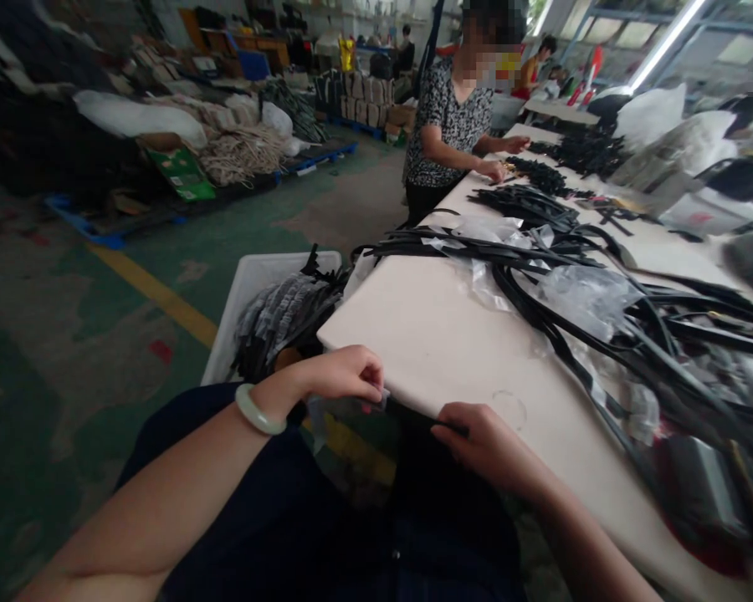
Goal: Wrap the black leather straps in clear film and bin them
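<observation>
A clear plastic bag (345, 439) hangs in front of the person's lap, just below the near edge of the white-topped table (414, 334), its top edge running roughly crosswise between the two hands. The left hand (342, 376) is closed, its fingers (370, 376) pinching the bag's upper corner, nearest the table's near left corner. The right hand (483, 443) is curled around a thin black strap (453, 428), which seems to lead toward the bag's mouth, though the exact join is too dark to tell. A pale jade bangle (260, 410) circles the left wrist.

Farther along the table, a tangled heap of black straps (602, 313) lies with loose plastic film (586, 297), spreading toward the right edge. Off the left edge sits a white plastic crate (267, 288) of bundled grey-and-black pieces. Beyond the heap, a co-worker (452, 109) stands at the table's left edge — both hands on smaller black bundles.
</observation>
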`<state>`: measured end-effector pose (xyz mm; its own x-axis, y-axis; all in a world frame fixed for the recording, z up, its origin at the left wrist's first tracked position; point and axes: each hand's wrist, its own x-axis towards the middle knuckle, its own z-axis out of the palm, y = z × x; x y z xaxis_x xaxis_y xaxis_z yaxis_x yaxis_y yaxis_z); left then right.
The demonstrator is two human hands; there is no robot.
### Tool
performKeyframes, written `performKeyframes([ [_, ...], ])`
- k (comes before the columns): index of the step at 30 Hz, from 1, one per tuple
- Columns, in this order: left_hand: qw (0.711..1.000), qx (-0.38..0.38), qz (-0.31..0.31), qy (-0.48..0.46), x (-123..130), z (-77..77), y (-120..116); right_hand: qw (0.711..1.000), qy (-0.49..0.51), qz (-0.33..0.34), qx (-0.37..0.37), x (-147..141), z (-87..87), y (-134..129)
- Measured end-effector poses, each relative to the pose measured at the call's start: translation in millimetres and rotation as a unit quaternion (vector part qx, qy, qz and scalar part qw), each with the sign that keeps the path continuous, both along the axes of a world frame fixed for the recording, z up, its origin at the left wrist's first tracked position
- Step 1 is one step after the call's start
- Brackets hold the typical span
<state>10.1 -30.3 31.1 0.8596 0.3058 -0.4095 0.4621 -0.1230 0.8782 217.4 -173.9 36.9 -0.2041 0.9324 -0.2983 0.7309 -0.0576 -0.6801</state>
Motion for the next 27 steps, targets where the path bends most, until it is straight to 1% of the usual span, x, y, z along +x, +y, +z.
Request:
performKeyframes([
  [1,1.000,-0.009,0.004,-0.012,0.2,-3.6,-0.6,1.000,-0.004,0.002,0.007,-1.9,-1.1,2.9],
  [3,0.999,-0.018,-0.007,-0.042,2.3,-11.3,-4.7,1.000,0.010,0.014,0.017,-8.3,-2.1,8.5],
  [5,0.997,-0.033,-0.007,-0.067,1.8,-17.8,-8.4,0.998,0.047,0.032,-0.012,-11.5,-1.7,12.3],
  [7,0.996,-0.047,0.020,-0.074,-4.4,-22.1,-8.3,0.995,0.074,0.046,-0.053,-7.5,0.0,13.9],
  [8,0.996,-0.050,0.038,-0.071,-8.7,-23.6,-7.2,0.995,0.069,0.049,-0.061,-4.0,1.1,14.2],
  [10,0.995,-0.048,0.065,-0.060,-15.7,-26.5,-5.8,0.997,0.036,0.051,-0.055,0.7,3.1,15.6],
  [11,0.995,-0.048,0.068,-0.059,-17.1,-28.2,-6.4,0.997,0.021,0.053,-0.049,0.0,3.8,16.9],
  [16,0.988,-0.100,0.010,-0.117,-12.7,-38.9,-16.3,0.995,0.037,0.077,-0.048,-20.6,4.6,27.9],
  [18,0.989,-0.083,0.021,-0.117,-18.1,-42.9,-13.6,0.995,0.027,0.081,-0.057,-18.5,5.2,30.3],
  [20,0.993,-0.037,0.059,-0.090,-26.9,-46.7,-7.4,0.993,0.025,0.083,-0.086,-9.4,5.6,30.6],
  [22,0.994,-0.017,0.087,-0.066,-31.8,-50.1,-3.5,0.990,0.030,0.069,-0.122,-3.4,5.0,30.2],
  [24,0.993,-0.047,0.075,-0.072,-29.5,-51.8,-5.5,0.990,0.031,0.044,-0.131,-7.4,2.8,30.3],
  [26,0.989,-0.098,0.032,-0.104,-24.4,-50.8,-10.5,0.990,0.038,0.033,-0.131,-17.3,-0.2,30.8],
  [27,0.986,-0.116,0.016,-0.118,-23.2,-49.4,-12.2,0.989,0.051,0.038,-0.134,-21.1,-1.6,30.7],
])
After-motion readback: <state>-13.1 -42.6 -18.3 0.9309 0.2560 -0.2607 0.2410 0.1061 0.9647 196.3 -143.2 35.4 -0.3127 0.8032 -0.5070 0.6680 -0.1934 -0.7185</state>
